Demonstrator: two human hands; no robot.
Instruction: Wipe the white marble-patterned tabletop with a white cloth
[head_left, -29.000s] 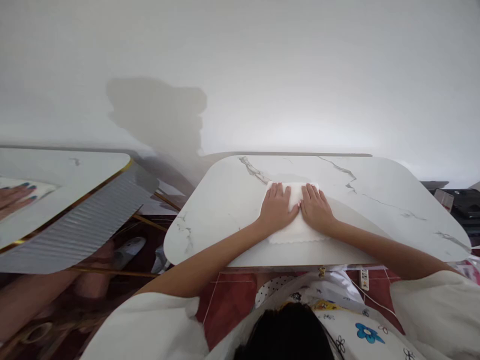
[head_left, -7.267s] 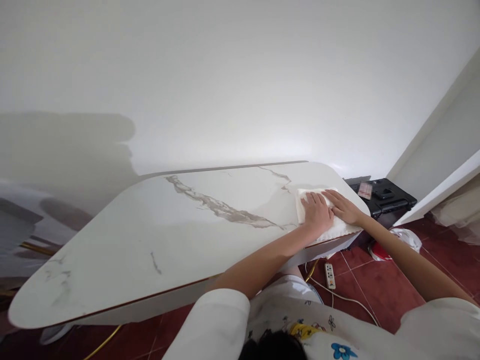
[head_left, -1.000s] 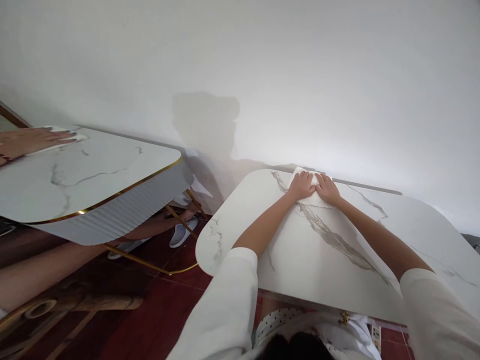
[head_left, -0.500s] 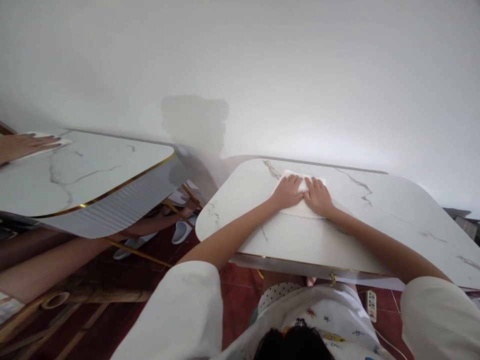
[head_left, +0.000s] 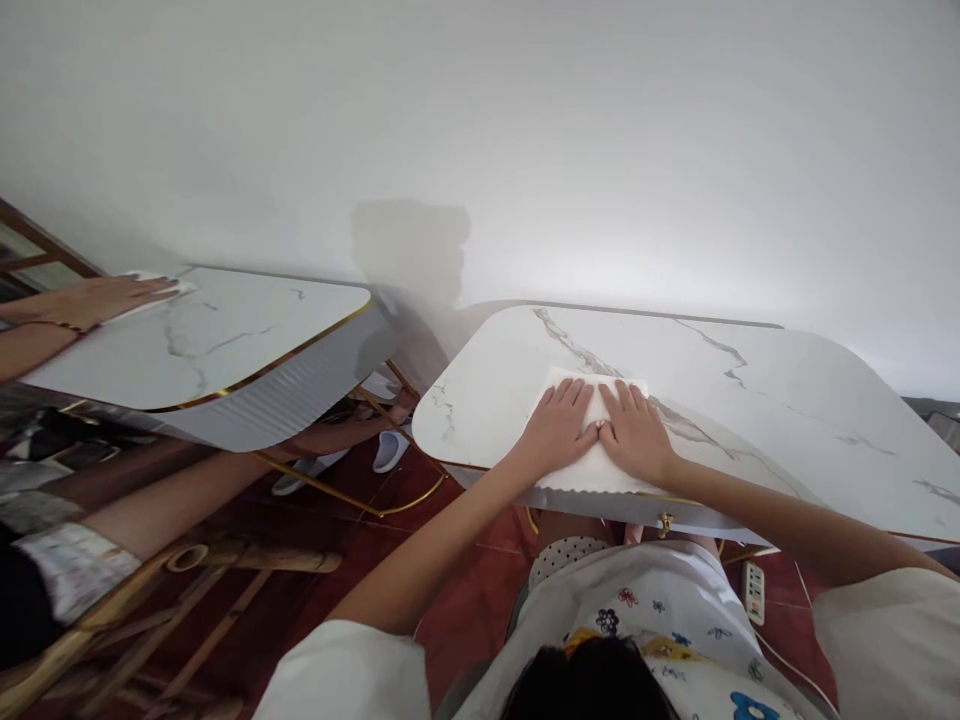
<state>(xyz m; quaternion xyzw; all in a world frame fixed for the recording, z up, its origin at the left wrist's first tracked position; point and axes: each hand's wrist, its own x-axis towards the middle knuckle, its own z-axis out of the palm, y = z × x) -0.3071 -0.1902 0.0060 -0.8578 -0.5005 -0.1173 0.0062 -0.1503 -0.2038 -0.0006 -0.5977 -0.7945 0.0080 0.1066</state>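
Note:
A folded white cloth [head_left: 594,465] lies near the front edge of a white marble-patterned table [head_left: 757,400]. My left hand [head_left: 559,428] presses flat on the cloth's left half, fingers stretched out. My right hand [head_left: 636,432] lies flat on its right half, fingers spread, thumbs nearly touching. Both hands sit side by side on top of the cloth, pointing toward the wall.
A second marble table [head_left: 217,335] with a gold rim stands at the left, where another person's hand [head_left: 101,297] rests on a cloth. That person's legs and white slippers [head_left: 390,450] show beneath it. A power strip [head_left: 754,592] lies on the red tile floor at the right.
Both hands have drawn the cloth back from the far side of the table to its near edge over the last second.

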